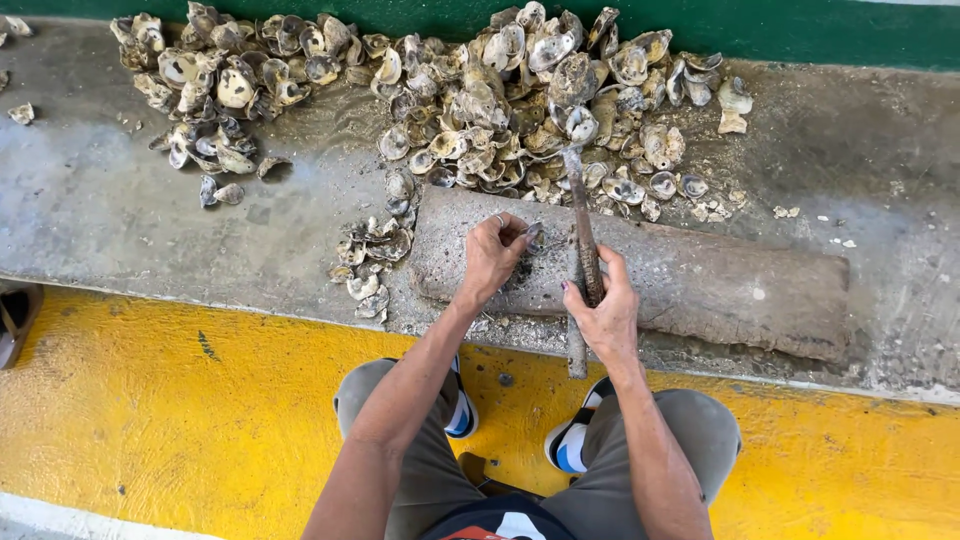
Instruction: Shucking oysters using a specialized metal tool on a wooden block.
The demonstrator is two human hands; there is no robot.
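My left hand (492,256) pinches a small oyster (532,236) against a worn wooden block (720,285) that lies on the concrete ledge. A ring shows on one finger. My right hand (605,305) grips a long rusty metal tool (583,235) that points away from me, its tip close to the shell pile. The oyster sits just left of the tool's shaft. A big heap of oyster shells (520,95) lies right beyond the block.
A second shell pile (225,75) lies at the far left, and a small cluster of shells (368,262) sits left of the block. The grey concrete ledge (130,215) meets a yellow painted floor (180,400). My knees and shoes are below.
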